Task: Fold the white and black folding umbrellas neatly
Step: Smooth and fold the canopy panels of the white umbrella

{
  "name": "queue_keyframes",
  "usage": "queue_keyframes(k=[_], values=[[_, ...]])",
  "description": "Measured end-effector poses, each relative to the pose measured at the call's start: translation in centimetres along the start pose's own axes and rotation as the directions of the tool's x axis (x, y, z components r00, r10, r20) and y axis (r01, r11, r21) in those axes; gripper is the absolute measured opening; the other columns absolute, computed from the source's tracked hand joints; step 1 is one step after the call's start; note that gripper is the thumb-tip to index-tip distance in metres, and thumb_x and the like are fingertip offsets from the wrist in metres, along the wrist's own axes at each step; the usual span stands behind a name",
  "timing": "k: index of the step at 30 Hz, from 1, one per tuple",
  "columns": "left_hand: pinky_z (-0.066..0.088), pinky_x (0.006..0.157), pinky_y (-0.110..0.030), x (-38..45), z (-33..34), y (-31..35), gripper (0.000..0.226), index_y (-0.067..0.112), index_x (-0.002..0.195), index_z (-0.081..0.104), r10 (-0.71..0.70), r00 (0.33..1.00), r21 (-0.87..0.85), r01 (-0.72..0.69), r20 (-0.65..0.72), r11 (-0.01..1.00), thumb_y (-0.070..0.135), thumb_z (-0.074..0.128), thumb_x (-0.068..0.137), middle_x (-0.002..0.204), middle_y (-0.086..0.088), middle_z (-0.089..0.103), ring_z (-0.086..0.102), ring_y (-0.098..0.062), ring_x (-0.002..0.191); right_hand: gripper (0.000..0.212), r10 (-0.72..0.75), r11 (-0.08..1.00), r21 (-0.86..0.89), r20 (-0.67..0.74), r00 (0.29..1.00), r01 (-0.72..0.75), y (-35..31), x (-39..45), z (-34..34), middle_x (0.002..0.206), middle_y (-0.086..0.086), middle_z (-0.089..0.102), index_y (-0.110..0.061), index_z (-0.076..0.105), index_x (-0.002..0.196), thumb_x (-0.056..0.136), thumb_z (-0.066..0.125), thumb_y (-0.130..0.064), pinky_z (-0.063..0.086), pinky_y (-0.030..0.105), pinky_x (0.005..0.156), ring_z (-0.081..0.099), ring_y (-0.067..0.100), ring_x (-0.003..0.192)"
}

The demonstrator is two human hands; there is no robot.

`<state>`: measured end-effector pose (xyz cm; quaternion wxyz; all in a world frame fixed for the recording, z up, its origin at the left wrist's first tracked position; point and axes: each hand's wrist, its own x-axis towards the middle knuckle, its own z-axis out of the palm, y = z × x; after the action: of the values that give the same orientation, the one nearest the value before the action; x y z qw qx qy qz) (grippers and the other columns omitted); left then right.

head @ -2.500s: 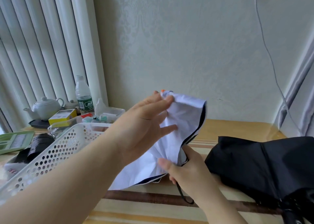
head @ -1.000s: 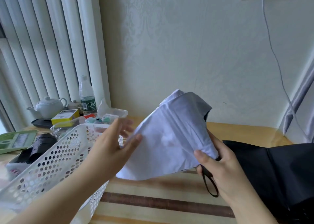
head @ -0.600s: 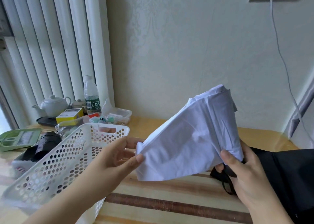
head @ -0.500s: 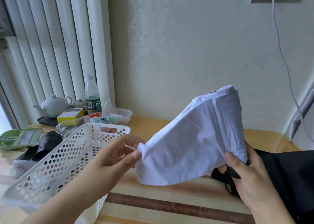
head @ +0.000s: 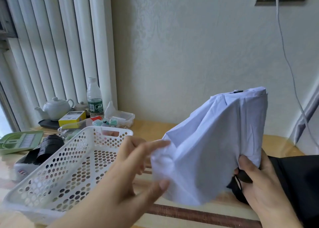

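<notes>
Gripped at its lower end, the white folding umbrella (head: 219, 141) stood nearly upright in the right hand (head: 259, 181), whose fingers curled round the gathered canopy and the dark handle beneath it. At the loose hem, the left hand (head: 138, 169) pinched a flap of white fabric between thumb and fingers. The umbrella was held above the striped table (head: 189, 212), just right of the white perforated basket (head: 69, 167); the black folding umbrella (head: 302, 179) lay unfolded at the right edge, behind the right hand. By my reading, the step in hand was smoothing the white canopy's panels into pleats. The next move would call for drawing that flap flat and wrapping it one way round the shaft, keeping the lower grip firm so the pleats did not slip.
</notes>
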<state>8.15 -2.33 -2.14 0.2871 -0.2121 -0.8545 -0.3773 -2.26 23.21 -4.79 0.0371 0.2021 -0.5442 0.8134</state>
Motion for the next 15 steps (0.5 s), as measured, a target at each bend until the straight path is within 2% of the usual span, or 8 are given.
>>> queue_keyframes(k=[3,4,5,6,9,10,13,15], values=[[0.050,0.085,-0.023,0.4,-0.1,0.1,0.048,0.059,0.106,0.052,-0.446,0.887,-0.401,0.454,0.117,0.796,0.070,0.056,0.060,0.109,0.022,0.058,0.063,-0.006,0.093,0.033,0.040,0.998,0.043,0.037,0.999,-0.042,0.4,0.1,0.1,0.056,-0.002,0.052,-0.029,0.073,0.073,0.064,0.069,0.003,0.041,0.021,0.042,0.043,0.009,0.045],[0.049,0.091,-0.030,0.5,-0.2,-0.1,0.047,0.057,0.103,0.057,-0.504,0.841,-0.465,0.533,0.199,0.707,0.070,0.055,0.058,0.111,0.019,0.063,0.064,-0.008,0.099,0.022,0.056,0.997,0.058,0.066,0.996,-0.060,0.6,0.2,0.1,0.055,0.000,0.049,-0.025,0.072,0.077,0.065,0.070,-0.006,0.040,0.022,0.042,0.042,0.011,0.045],[0.047,0.096,-0.037,1.1,-0.1,0.5,0.047,0.053,0.103,0.062,-0.534,0.802,-0.523,0.587,0.269,0.618,0.069,0.057,0.059,0.113,0.014,0.066,0.064,-0.012,0.105,0.023,0.076,0.994,0.076,0.086,0.993,-0.083,0.7,0.2,0.2,0.055,0.001,0.048,-0.019,0.070,0.083,0.061,0.076,-0.017,0.039,0.023,0.043,0.040,0.012,0.045],[0.045,0.099,-0.038,1.8,0.2,0.7,0.046,0.048,0.105,0.066,-0.554,0.777,-0.557,0.613,0.299,0.560,0.065,0.060,0.063,0.115,0.011,0.068,0.064,-0.014,0.106,0.041,0.094,0.991,0.086,0.109,0.990,-0.103,1.0,0.3,0.0,0.055,0.003,0.047,-0.013,0.066,0.088,0.054,0.083,-0.026,0.039,0.024,0.043,0.039,0.014,0.046],[0.046,0.084,-0.019,2.6,0.6,1.2,0.071,0.012,0.122,0.065,-0.614,0.758,-0.660,0.580,0.221,0.478,0.058,0.075,0.068,0.119,-0.006,0.059,0.065,-0.010,0.080,0.080,0.154,0.982,0.087,0.134,0.979,-0.166,1.2,0.1,0.2,0.058,0.003,0.051,-0.006,0.056,0.098,0.038,0.094,-0.043,0.039,0.026,0.044,0.041,0.014,0.045],[0.048,0.074,-0.016,3.1,0.6,0.8,0.080,0.013,0.115,0.069,-0.654,0.737,-0.652,0.581,0.169,0.487,0.064,0.080,0.054,0.120,-0.012,0.062,0.067,-0.005,0.072,0.085,0.170,0.978,0.097,0.147,0.974,-0.186,1.4,0.0,0.1,0.059,0.002,0.053,-0.006,0.055,0.100,0.034,0.095,-0.043,0.039,0.025,0.044,0.042,0.013,0.044],[0.047,0.094,-0.036,3.3,-0.3,0.6,0.057,0.038,0.088,0.072,-0.577,0.809,-0.570,0.529,0.113,0.629,0.075,0.072,0.045,0.096,0.007,0.072,0.068,-0.012,0.089,0.088,0.199,0.968,0.125,0.134,0.971,-0.216,1.5,-0.1,0.1,0.060,0.004,0.055,-0.008,0.056,0.099,0.028,0.097,-0.039,0.039,0.024,0.042,0.043,0.013,0.043],[0.048,0.080,-0.024,2.6,-1.1,0.1,0.045,0.031,0.083,0.064,-0.478,0.878,-0.472,0.434,0.032,0.767,0.063,0.067,0.052,0.083,0.003,0.064,0.060,-0.015,0.077,0.083,0.199,0.965,0.141,0.145,0.969,-0.219,1.6,-0.1,0.1,0.057,0.006,0.052,-0.009,0.060,0.095,0.026,0.098,-0.037,0.040,0.024,0.041,0.042,0.014,0.042]])
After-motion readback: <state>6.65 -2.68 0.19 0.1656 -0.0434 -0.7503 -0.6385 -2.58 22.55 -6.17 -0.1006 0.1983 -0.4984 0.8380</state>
